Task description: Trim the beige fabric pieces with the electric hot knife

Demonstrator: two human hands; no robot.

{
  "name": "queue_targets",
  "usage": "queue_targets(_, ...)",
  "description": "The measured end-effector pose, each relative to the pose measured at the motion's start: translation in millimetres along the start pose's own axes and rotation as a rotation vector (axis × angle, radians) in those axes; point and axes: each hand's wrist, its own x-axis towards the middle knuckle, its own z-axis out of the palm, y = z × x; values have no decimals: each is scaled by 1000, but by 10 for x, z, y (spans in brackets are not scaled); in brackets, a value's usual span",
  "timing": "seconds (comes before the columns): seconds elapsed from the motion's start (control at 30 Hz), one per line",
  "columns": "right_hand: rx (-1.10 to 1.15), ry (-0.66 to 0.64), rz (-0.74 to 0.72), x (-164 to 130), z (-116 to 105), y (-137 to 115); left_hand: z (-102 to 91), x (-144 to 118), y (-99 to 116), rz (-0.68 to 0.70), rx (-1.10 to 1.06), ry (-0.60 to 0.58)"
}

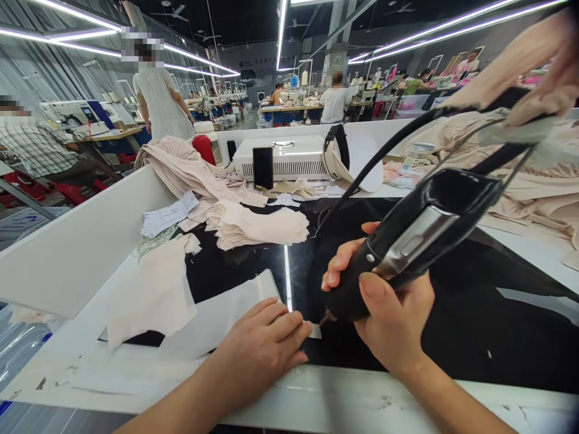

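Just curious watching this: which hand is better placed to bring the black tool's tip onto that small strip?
The right hand: it already grips the black tool, tip beside the strip. The left hand lies flat, pinning it.

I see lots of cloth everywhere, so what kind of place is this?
Probably a clothing factory. Stacks of cut beige fabric pieces lie on the worktable, rows of sewing stations stretch behind, and the right hand grips a black corded tool.

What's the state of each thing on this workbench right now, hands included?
Right hand: wrapped around the black tool.
Black tool: held tilted, tip down at the small strip.
Left hand: flat, pressing the small strip.
Small strip: lying flat.
Stack of beige pieces: piled, untouched.
Phone: standing upright.
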Motion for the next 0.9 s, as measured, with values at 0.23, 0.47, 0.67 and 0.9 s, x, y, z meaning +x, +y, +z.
queue_targets(0.23, 44, -2, -8, 25, 8, -19, 13, -16, -10, 8, -5, 20)
queue_targets(0.47, 14, -9, -4, -10, 8, 2, 22, 3, 0, 10, -9, 28)
queue_targets(0.67, 23, 1, 3, -26, -10, -55, 34, -2, 4, 6, -2, 27)
queue_targets(0.9, 17, -18, 30, -86, 4, -90, 27, 27, 14, 18, 1, 65)
